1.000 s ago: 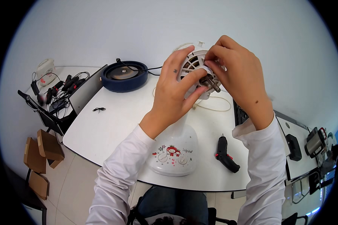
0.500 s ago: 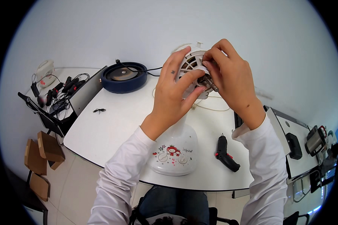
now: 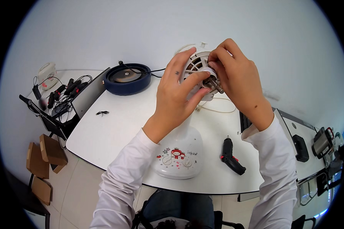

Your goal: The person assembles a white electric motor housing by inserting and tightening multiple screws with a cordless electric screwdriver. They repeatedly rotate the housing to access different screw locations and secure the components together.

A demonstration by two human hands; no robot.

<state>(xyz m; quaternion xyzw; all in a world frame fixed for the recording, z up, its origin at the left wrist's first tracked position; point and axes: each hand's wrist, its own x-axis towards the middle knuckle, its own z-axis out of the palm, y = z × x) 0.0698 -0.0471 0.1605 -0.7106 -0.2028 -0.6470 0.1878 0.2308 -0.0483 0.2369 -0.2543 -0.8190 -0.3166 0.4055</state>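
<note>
Left hand [image 3: 174, 91] grasps white fan head [image 3: 197, 61] near its metal shaft [image 3: 217, 87], right hand [image 3: 239, 76] bent at its front, cannot tell if pinching anything; black screwdriver [image 3: 232, 157] on table [image 3: 122, 131].

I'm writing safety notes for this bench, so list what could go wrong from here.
The left hand and right hand both work at the fan head, well above its base, so a push might tip it. The black power screwdriver lies loose near the right sleeve, which might knock it.
</note>
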